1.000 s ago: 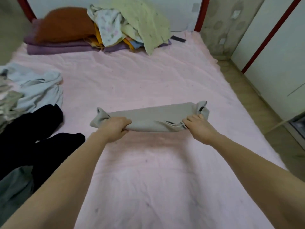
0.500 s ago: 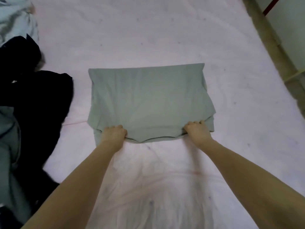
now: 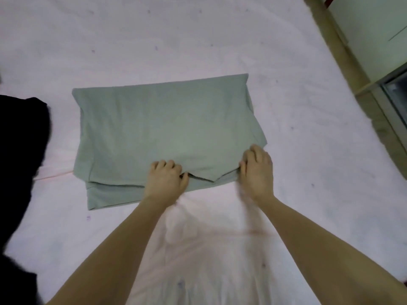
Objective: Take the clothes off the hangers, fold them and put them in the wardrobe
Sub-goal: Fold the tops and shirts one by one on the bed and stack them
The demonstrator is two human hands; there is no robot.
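A grey-green garment (image 3: 167,128) lies flat on the pink bed sheet (image 3: 198,36), folded into a broad rectangle with a lower layer showing along its near edge. My left hand (image 3: 166,180) rests on the middle of that near edge, fingers curled and pinching the cloth. At the garment's near right corner my right hand (image 3: 256,170) lies with fingers bent, its thumb side against the hem. No hanger or wardrobe shelf is in view.
Dark black clothing (image 3: 19,150) is heaped along the left side of the bed. The wooden floor (image 3: 352,69) runs past the bed's right edge, with white wardrobe doors (image 3: 370,25) beyond it and a dark opening low at the right.
The bunched garment was laid out flat on the sheet and pulled toward me. Since half a second ago my left hand has slid right along the near edge, from the left corner toward the middle.
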